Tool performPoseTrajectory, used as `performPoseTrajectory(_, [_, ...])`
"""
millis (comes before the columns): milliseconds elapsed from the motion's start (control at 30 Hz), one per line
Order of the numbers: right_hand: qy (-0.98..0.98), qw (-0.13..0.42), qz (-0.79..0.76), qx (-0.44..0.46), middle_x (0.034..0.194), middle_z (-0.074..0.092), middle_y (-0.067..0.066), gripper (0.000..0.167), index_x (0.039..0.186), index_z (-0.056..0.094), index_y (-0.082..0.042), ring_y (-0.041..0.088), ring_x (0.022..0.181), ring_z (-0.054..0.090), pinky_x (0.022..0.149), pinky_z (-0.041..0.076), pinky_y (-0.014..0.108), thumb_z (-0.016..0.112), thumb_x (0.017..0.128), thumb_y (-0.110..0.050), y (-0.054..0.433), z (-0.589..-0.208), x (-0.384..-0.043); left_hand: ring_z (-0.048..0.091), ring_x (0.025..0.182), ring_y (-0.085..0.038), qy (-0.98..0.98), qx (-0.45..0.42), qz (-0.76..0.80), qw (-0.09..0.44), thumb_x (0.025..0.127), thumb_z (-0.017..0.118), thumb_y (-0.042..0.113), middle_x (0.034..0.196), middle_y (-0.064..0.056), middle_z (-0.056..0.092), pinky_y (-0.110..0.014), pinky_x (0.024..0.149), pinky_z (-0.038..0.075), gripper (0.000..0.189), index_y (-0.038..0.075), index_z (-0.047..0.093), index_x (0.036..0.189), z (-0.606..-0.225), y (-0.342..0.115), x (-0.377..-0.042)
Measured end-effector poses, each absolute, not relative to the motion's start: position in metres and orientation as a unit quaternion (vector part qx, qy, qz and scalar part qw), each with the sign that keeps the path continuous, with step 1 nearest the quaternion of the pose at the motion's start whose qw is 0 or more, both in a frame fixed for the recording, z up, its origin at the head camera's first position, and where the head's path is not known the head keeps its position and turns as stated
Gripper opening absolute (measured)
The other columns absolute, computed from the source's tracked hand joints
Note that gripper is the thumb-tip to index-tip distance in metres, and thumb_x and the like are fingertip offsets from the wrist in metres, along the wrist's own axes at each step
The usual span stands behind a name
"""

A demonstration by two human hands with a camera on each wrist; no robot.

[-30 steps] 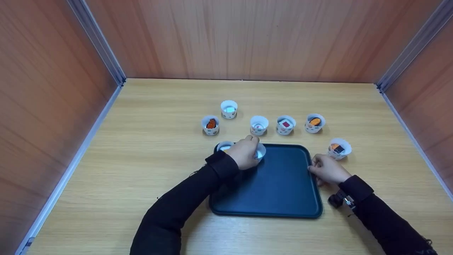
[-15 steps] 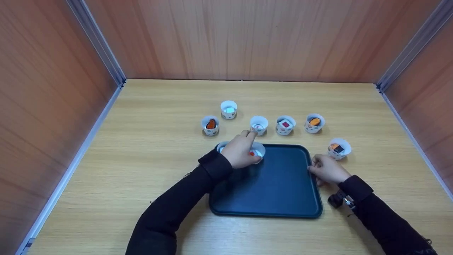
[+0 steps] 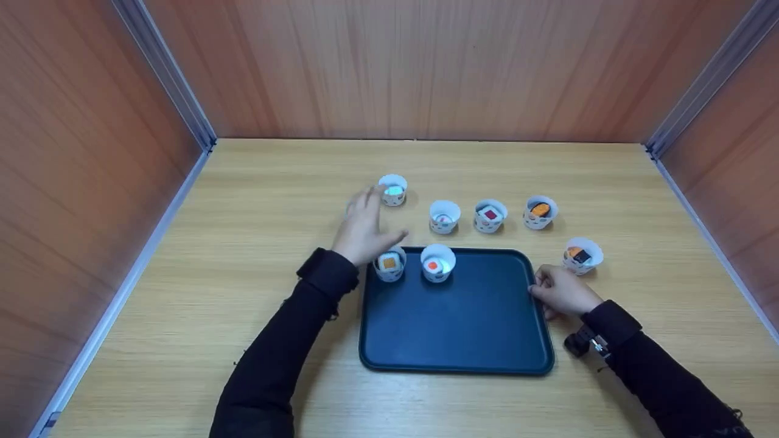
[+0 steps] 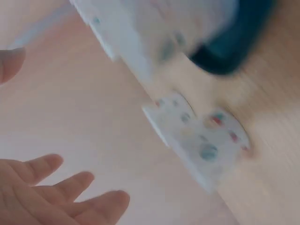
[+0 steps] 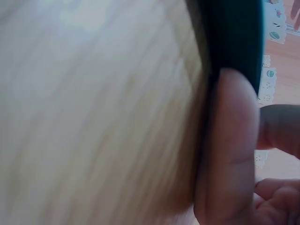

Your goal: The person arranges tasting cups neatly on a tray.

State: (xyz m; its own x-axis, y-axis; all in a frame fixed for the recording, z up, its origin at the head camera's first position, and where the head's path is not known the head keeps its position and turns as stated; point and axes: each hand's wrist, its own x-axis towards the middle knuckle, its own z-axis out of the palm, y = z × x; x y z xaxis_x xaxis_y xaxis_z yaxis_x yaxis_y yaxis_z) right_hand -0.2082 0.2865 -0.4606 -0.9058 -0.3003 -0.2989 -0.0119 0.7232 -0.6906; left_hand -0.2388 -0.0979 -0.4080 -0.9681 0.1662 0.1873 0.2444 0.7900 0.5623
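My left hand (image 3: 363, 231) hovers with spread fingers past the left corner of the dark green tray (image 3: 456, 340), holding nothing. It covers most of a paper cup beyond that corner. Two small white paper cups stand at the tray's far left: one cup (image 3: 388, 278) with a yellow-and-white piece inside, one cup (image 3: 436, 279) with a red-and-white piece. My right hand (image 3: 565, 291) pinches the tray's right rim; in the right wrist view the thumb (image 5: 234, 150) lies along that rim. The left wrist view shows blurred patterned cups (image 4: 206, 145) past the left fingers.
Behind the tray stand more cups: one (image 3: 394, 198) with a pale piece, one (image 3: 444, 226), one (image 3: 489, 225) with a dark red and white piece, one (image 3: 538, 222) with an orange piece. Another cup (image 3: 581, 267) is beyond my right hand. Wooden panels (image 3: 414, 73) enclose the table.
My left hand has let go of the cup with the red-and-white piece, leaving it on the tray, and has moved left and away from me. My right hand has stayed at the rim.
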Motion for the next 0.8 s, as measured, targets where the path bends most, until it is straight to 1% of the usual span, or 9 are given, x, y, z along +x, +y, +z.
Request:
performPoseTrajectory(167, [0.904, 0.202, -0.367, -0.086, 0.071, 0.057, 0.004, 0.012, 0.092, 0.05, 0.0, 0.011, 0.049, 0.061, 0.048, 0.052, 0.027, 0.055, 0.095, -0.011, 0.287, -0.46, -0.208, 0.016, 0.149, -0.036, -0.938, -0.059, -0.333, 0.07, 0.08, 0.077, 0.041, 0.16, -0.021, 0.019, -0.049, 0.118, 0.025, 0.098, 0.008, 0.022, 0.155, -0.414, -0.119, -0.252])
performPoseTrajectory(333, [0.902, 0.206, -0.37, -0.082, 0.072, 0.057, 0.004, 0.012, 0.092, 0.05, 0.0, 0.011, 0.049, 0.061, 0.048, 0.052, 0.027, 0.055, 0.096, -0.011, 0.288, -0.46, -0.208, 0.015, 0.15, -0.036, -0.931, -0.021, -0.362, 0.045, 0.08, 0.078, 0.039, 0.162, -0.019, 0.015, -0.049, 0.118, 0.025, 0.102, 0.009, 0.018, 0.156, -0.426, -0.134, -0.264])
performPoseTrajectory(533, [0.901, 0.209, -0.372, -0.077, 0.072, 0.057, 0.004, 0.012, 0.093, 0.05, 0.0, 0.01, 0.049, 0.06, 0.048, 0.053, 0.028, 0.055, 0.095, -0.011, 0.287, -0.46, -0.208, 0.021, 0.147, -0.039, -0.923, 0.006, -0.384, 0.002, 0.082, 0.076, 0.037, 0.162, -0.02, 0.014, -0.049, 0.118, 0.026, 0.101, 0.007, 0.015, 0.156, -0.442, -0.145, -0.277])
performPoseTrajectory(633, [0.9, 0.212, -0.374, -0.073, 0.073, 0.056, 0.004, 0.012, 0.094, 0.05, 0.0, 0.011, 0.049, 0.06, 0.049, 0.054, 0.029, 0.056, 0.096, -0.011, 0.286, -0.46, -0.208, 0.025, 0.146, -0.038, -0.923, 0.012, -0.385, -0.012, 0.083, 0.075, 0.036, 0.161, -0.02, 0.016, -0.047, 0.118, 0.028, 0.099, 0.007, 0.015, 0.156, -0.449, -0.148, -0.281])
performPoseTrajectory(800, [0.899, 0.212, -0.375, -0.075, 0.073, 0.056, 0.004, 0.012, 0.094, 0.05, -0.001, 0.011, 0.049, 0.06, 0.049, 0.054, 0.029, 0.056, 0.096, -0.011, 0.286, -0.46, -0.208, 0.031, 0.144, -0.036, -0.925, 0.008, -0.379, -0.038, 0.084, 0.074, 0.024, 0.16, -0.02, 0.021, -0.044, 0.117, 0.029, 0.094, 0.005, 0.016, 0.156, -0.455, -0.148, -0.286])
